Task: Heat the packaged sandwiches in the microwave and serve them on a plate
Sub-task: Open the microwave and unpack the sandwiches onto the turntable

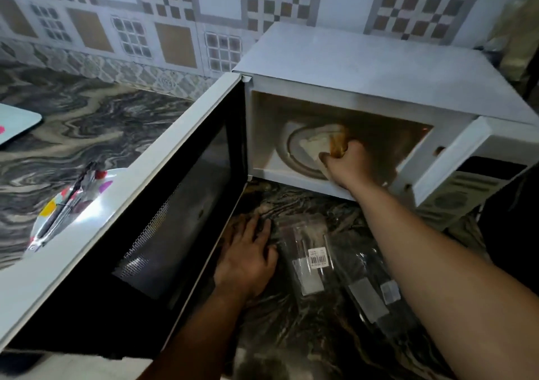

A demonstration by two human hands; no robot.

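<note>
Sandwich [318, 143], pale and unwrapped, inside the microwave [379, 82] cavity, over the round glass turntable [294, 158]. Gripped at its near, browner end by the right hand [347, 164], fingers curled closed around the bread, forearm reaching in through the opening. Microwave door [140, 219] swung wide to the left, dark mesh window facing the cavity. Left hand [248, 260] spread flat and open, palm down on the marbled surface [87, 123] just in front of the oven, between the door and two clear plastic wrappers [335, 266]. Wrappers lying flat beside each other under the right forearm, one with a barcode label; whether anything remains inside, hard to tell. Beyond the door, on the left, a white plate [96, 201] with coloured spots, metal tongs [67, 204] resting across it. At the far left edge, the corner of a light blue board [17, 123]. Patterned tile wall [175, 15] behind.
</note>
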